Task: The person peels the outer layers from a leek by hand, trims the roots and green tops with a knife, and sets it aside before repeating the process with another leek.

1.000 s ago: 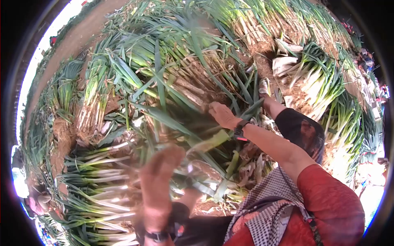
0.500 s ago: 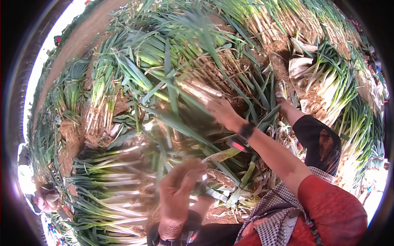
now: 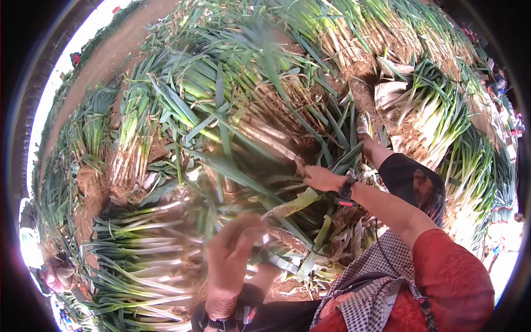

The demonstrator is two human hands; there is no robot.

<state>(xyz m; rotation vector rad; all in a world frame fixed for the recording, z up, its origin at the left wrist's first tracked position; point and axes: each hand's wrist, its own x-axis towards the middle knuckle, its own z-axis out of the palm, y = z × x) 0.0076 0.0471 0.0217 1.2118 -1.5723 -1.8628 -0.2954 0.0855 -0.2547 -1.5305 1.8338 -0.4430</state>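
My right hand [image 3: 323, 178], with a dark wristband, has its fingers closed at the root end of a leek [image 3: 265, 138] lying on the untrimmed pile in the middle. Low and close to the camera is my left hand [image 3: 231, 249], blurred, its fingers curled together around something too small and smeared to name. Loose green leaves [image 3: 238, 171] cross between the two hands. Left of my left hand, cleaned leeks [image 3: 160, 263] lie in a row, white ends towards me.
Bundles of leeks stand at the left [image 3: 130, 149] and the upper right [image 3: 345, 47]. More leeks [image 3: 437, 116] lie at the right. Peeled leaves [image 3: 354, 238] are heaped by my knees. My foot [image 3: 364, 123] rests near a pale cloth [image 3: 390, 94].
My right hand has drawn back from over the stalks to a leek's root end, nearer to me, and its fingers have closed. My left hand has shifted slightly left in view.
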